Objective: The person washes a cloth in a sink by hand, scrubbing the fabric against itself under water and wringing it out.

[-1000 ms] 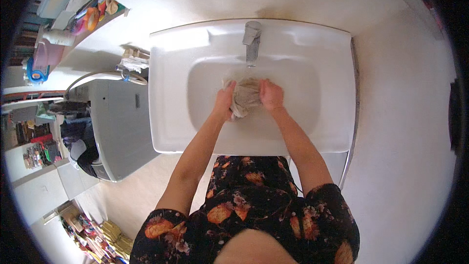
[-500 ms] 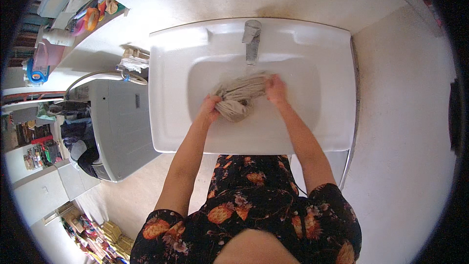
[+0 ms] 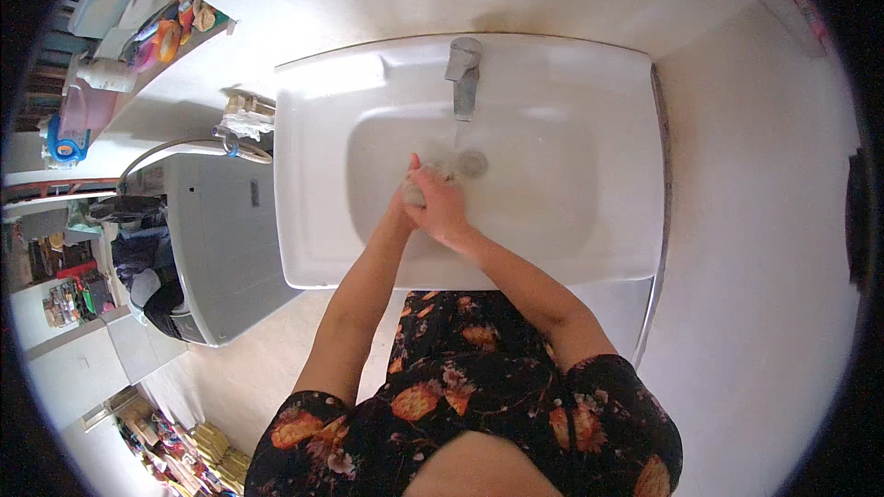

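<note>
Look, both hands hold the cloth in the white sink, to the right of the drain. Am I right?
Not quite: the left hand and right hand hold the cloth in the white sink, but left of the drain, as the head view shows.

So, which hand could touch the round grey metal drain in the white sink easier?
Probably the right hand: it's nearer the round grey metal drain. The left hand sits farther left. Both hold the bunched beige cloth, though.
</note>
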`<state>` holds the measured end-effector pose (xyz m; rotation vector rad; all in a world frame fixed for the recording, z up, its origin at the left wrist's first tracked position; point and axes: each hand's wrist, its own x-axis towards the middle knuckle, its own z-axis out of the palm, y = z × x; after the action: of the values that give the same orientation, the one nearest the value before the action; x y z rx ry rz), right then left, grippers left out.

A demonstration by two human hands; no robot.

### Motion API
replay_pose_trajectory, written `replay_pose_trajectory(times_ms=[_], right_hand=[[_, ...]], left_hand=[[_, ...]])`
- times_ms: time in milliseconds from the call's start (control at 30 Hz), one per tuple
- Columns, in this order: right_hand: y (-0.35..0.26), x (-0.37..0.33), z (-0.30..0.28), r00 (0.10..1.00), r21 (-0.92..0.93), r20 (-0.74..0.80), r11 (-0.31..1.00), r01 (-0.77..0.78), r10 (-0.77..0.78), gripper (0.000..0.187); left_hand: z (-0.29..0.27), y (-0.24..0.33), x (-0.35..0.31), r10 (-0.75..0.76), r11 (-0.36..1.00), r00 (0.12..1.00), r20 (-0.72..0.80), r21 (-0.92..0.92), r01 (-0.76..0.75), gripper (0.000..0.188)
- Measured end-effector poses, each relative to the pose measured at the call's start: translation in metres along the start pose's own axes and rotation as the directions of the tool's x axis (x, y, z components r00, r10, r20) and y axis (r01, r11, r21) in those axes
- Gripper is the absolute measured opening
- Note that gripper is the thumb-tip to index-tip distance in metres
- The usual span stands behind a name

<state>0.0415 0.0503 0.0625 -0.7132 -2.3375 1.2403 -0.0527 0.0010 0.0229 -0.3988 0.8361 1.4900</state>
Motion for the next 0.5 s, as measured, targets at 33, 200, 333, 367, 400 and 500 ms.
replay_pose_trajectory(times_ms=[33,200,333,367,400,500], right_hand=[[-0.003,-0.005,0.004,0.997,-0.039,0.000,0.996,0.075,-0.075,0.033],[0.033,0.013,-0.015,0.976,-0.170,-0.012,0.961,-0.218,0.219,0.031],[0.117,0.011,-0.058,0.986,-0.411,-0.082,0.896,-0.167,0.146,0.027],[0.117,0.008,-0.064,0.988,-0.418,-0.052,0.895,-0.156,0.148,0.028],[0.119,0.010,-0.074,0.989,-0.430,-0.035,0.891,-0.143,0.142,0.029],[0.135,0.016,-0.098,0.903,-0.673,-0.194,0.618,-0.406,0.382,0.038]], left_hand=[[-0.001,-0.007,0.002,0.043,0.999,0.998,0.034,0.003,-0.043,0.044],[-0.004,-0.031,0.022,0.139,0.987,0.990,-0.003,0.083,-0.138,0.041],[0.048,-0.021,0.007,0.194,0.922,0.980,-0.047,0.350,-0.166,0.037],[0.039,-0.015,0.000,0.198,0.894,0.979,0.047,0.402,-0.200,0.038],[0.027,0.000,-0.001,0.195,0.858,0.969,0.155,0.452,-0.245,0.039],[-0.029,0.034,-0.011,0.256,0.760,0.961,0.108,0.591,-0.269,0.053]])
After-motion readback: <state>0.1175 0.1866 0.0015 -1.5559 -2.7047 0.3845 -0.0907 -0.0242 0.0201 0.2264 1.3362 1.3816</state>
